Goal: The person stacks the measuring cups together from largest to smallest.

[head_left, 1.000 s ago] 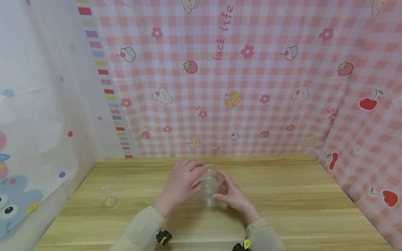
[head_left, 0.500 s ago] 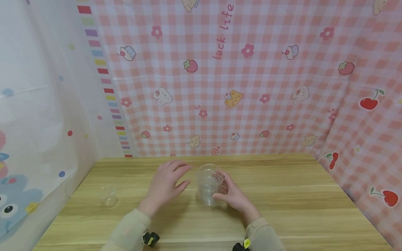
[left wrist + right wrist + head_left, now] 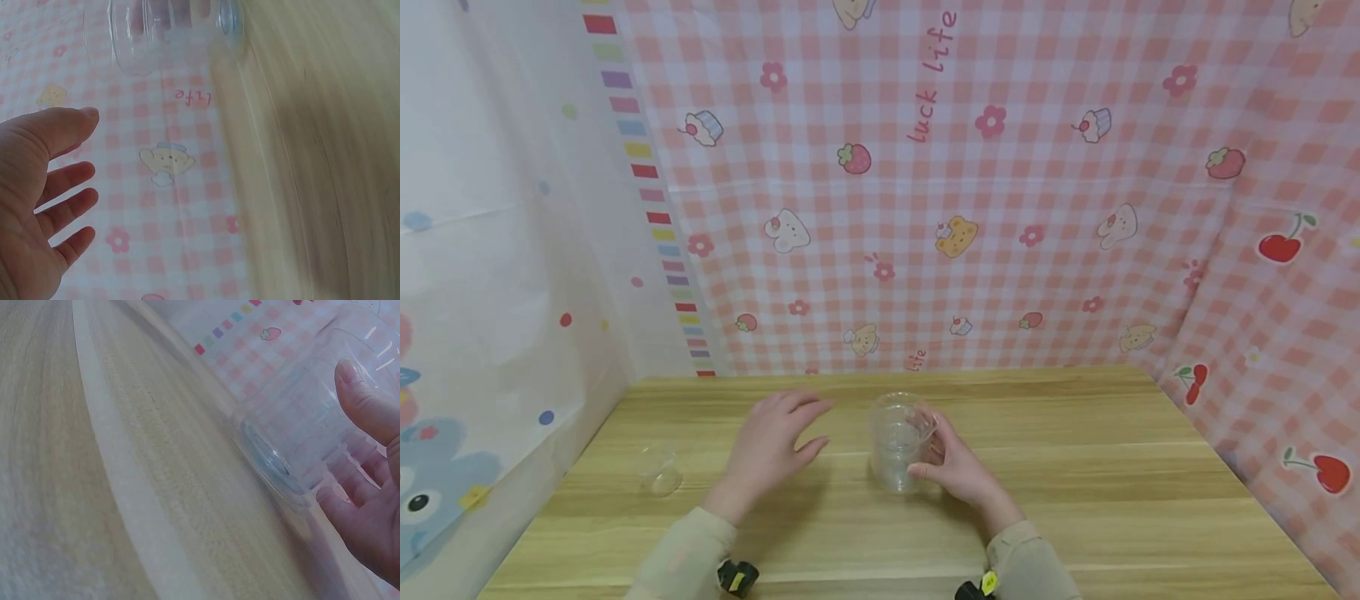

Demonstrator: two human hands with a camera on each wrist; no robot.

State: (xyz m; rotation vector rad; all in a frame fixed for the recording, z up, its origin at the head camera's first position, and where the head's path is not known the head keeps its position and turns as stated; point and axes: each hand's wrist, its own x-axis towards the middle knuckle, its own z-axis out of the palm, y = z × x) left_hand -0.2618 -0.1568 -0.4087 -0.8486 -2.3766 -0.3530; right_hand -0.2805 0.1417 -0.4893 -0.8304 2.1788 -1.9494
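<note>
A clear plastic cup [image 3: 891, 442] stands upright on the wooden table, in front of me. More than one rim line shows on it, so a second cup may sit inside; I cannot tell. My right hand [image 3: 958, 467] grips its right side, with the thumb in front and fingers curled behind, as the right wrist view shows on the cup [image 3: 281, 425]. Left of it, my left hand [image 3: 771, 446] hovers apart from the cup, thumb and fingers spread and holding nothing. In the left wrist view the hand [image 3: 31, 194] is likewise bare below the cup [image 3: 169, 31].
Another small clear, cup-like piece [image 3: 661, 477] rests at the left of the wooden table [image 3: 1112, 500]. A pink checked cloth [image 3: 910, 208] hangs behind the table, with a white patterned cloth [image 3: 512, 250] on the left.
My left hand has come away from the cup and drawn back to the left. The right hand keeps its grip, and the cup has stayed in place.
</note>
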